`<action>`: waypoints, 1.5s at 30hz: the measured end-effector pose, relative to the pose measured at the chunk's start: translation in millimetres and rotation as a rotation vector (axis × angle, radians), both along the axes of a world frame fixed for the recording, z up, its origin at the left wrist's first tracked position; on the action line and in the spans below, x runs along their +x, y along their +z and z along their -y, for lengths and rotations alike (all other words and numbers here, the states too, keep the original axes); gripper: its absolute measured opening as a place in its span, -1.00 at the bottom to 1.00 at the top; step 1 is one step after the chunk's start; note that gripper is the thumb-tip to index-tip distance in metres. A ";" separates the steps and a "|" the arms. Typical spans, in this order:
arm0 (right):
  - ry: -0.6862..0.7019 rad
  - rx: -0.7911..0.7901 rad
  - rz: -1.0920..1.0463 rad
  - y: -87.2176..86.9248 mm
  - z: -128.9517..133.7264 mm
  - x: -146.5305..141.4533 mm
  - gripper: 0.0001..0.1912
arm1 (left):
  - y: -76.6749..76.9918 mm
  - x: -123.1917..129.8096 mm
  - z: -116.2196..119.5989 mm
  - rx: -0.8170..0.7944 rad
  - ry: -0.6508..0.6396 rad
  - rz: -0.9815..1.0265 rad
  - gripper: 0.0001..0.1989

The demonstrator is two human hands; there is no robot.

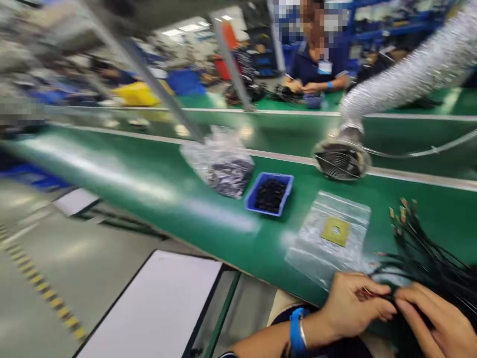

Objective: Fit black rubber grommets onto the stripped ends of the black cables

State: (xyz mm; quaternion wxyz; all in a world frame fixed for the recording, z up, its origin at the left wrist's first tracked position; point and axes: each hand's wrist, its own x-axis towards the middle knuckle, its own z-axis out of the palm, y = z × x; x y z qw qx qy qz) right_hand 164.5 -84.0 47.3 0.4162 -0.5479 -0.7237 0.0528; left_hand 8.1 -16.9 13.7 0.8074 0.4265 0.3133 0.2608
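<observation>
Both hands, the left hand (352, 306) and right hand (437, 320), pinch the bundle of black wires (428, 258) on the green tabletop (167, 199), which looks light, limp and tangle-prone, best gripped near the gathered middle

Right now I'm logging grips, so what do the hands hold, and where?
Both the left hand and right hand pinch the black wires at the bundle's near end, at the table's edge.

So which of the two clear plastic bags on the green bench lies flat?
The bag with the yellow square, nearest the left hand; the other bag, beside the blue tray, bulges with dark parts.
</observation>
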 end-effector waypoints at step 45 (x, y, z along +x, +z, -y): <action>-0.144 -0.179 0.452 -32.0 -6.5 -2.5 -0.76 | 73.9 -94.4 -124.1 1.054 0.110 -0.476 -0.83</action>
